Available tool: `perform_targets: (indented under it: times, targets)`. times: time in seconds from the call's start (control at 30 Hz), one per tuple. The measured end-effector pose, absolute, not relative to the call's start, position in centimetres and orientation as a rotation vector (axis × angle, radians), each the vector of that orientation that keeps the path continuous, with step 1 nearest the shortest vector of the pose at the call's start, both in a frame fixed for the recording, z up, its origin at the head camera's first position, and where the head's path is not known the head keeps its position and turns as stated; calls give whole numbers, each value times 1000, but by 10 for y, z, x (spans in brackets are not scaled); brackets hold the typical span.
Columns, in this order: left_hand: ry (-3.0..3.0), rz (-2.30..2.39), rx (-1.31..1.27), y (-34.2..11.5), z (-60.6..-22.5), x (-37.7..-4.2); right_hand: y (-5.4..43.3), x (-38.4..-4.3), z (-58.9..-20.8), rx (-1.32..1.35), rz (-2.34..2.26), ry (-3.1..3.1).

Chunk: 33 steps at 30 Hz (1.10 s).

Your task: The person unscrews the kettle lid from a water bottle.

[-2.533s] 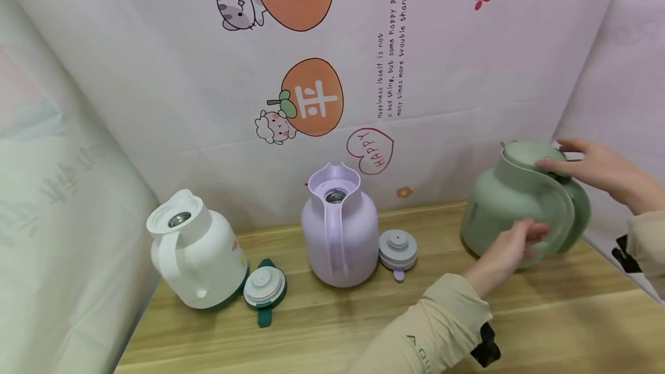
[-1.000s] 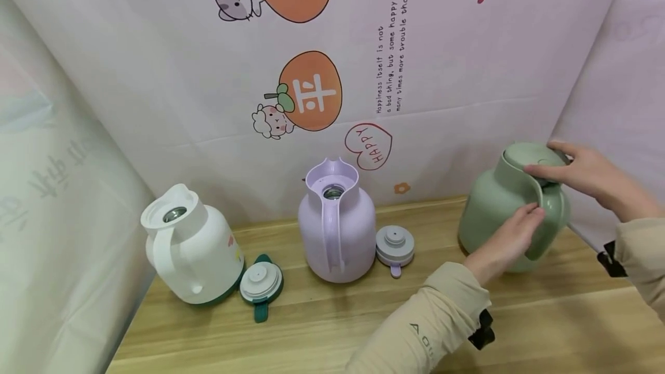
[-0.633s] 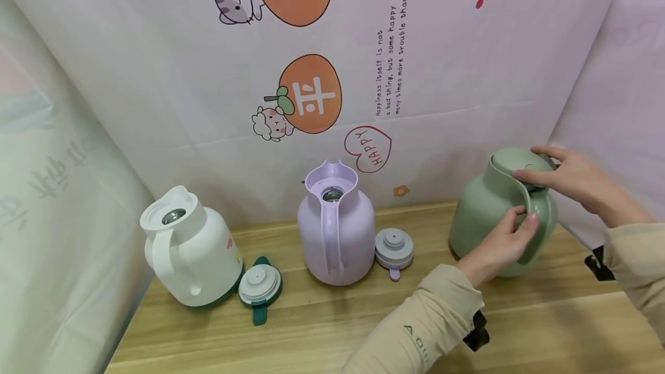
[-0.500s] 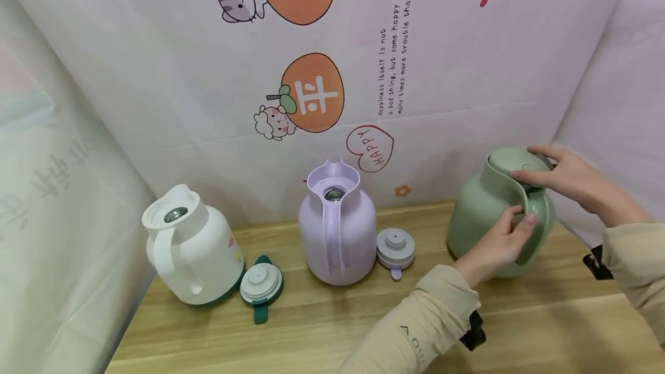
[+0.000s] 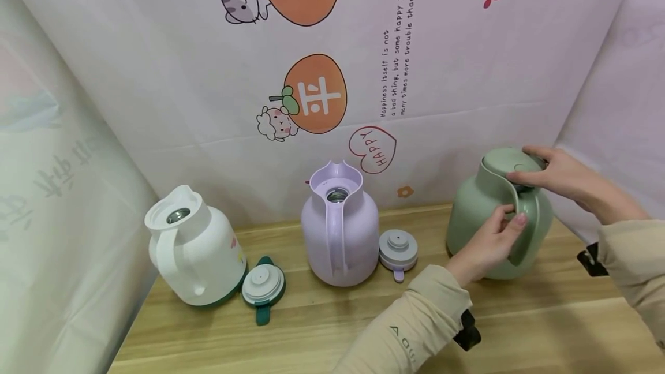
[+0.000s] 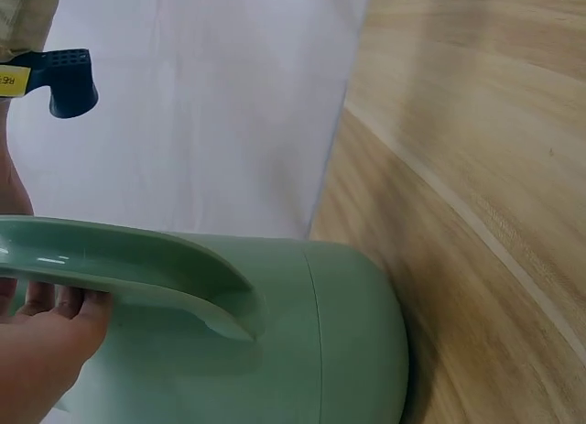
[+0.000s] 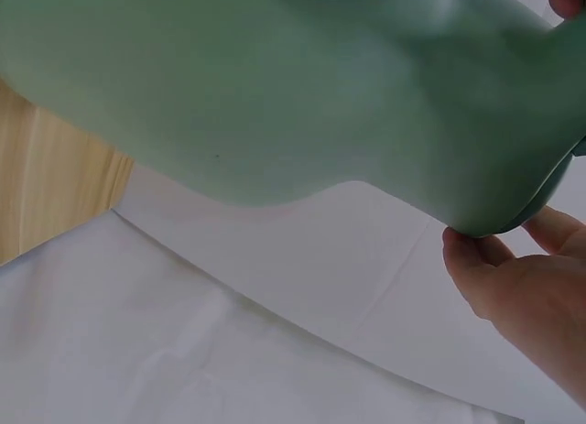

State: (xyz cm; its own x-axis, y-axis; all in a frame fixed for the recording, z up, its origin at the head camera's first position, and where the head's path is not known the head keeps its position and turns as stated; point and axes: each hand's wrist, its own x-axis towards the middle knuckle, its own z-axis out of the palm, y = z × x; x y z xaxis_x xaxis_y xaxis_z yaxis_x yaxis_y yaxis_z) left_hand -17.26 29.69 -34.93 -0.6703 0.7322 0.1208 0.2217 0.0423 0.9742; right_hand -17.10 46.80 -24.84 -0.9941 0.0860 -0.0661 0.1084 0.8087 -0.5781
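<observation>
At the right end of the wooden table a green vacuum jug [image 5: 470, 215] stands with its lid [image 5: 511, 161] on. My left hand [image 5: 483, 247] grips the upper part of the jug's handle [image 5: 534, 227]; in the left wrist view its fingers [image 6: 69, 300] curl behind that handle. Over the top, my right hand [image 5: 568, 180] holds the lid between thumb and fingers. From the right wrist view, fingertips of the right hand [image 7: 531, 282] touch the jug's top rim, while the lid is largely hidden there.
A lidless lilac jug [image 5: 340, 241] stands mid-table, its upturned grey lid [image 5: 398, 249] to its right. Further left is a lidless white jug [image 5: 200, 253] with an upturned green-edged lid [image 5: 263, 286] beside it. A printed cloth [image 5: 441, 74] hangs behind the table.
The green jug has shifted left and turned, bringing its handle towards the front. My left hand has taken hold of the handle. My right hand has moved left with the lid.
</observation>
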Motion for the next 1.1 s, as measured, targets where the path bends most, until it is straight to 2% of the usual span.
perform_targets:
  times: [0.37, 1.1]
  targets:
    - [1906, 1594, 966, 283, -348, -179, 459, -172, -250, 148, -991, 2945]
    - [1664, 1656, 771, 254, -343, -198, 426, -175, -243, 114, -944, 2941]
